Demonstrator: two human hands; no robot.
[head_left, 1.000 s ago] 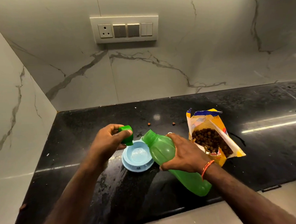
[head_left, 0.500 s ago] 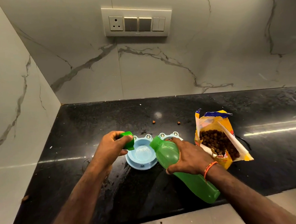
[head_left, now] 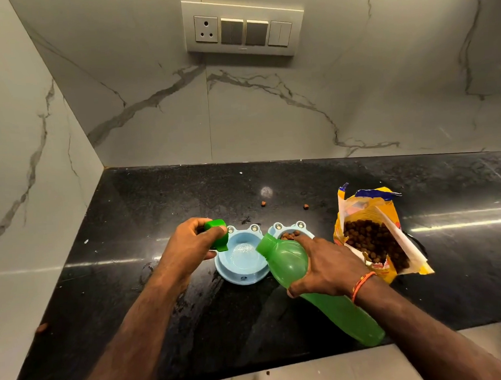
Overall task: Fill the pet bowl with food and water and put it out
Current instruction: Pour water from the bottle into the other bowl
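A light blue double pet bowl (head_left: 242, 274) sits on the black counter. Its left cup holds a little water. Its right cup (head_left: 289, 234) holds brown kibble and is mostly hidden behind the bottle. My right hand (head_left: 323, 264) grips a green plastic bottle (head_left: 288, 260), tilted with its open mouth over the left cup's right edge. My left hand (head_left: 188, 248) holds the green bottle cap (head_left: 218, 235) just above the bowl's left rim.
An open yellow bag of kibble (head_left: 373, 235) lies to the right of the bowl. A few loose kibble pieces (head_left: 263, 203) lie behind it. Marble walls close off the back and left. A switch panel (head_left: 242, 29) is on the back wall. The counter's front edge runs below my arms.
The view has shifted, so the bowl's right cup with kibble shows now. The bottle stays tilted over the left cup. My left hand keeps the cap by the rim.
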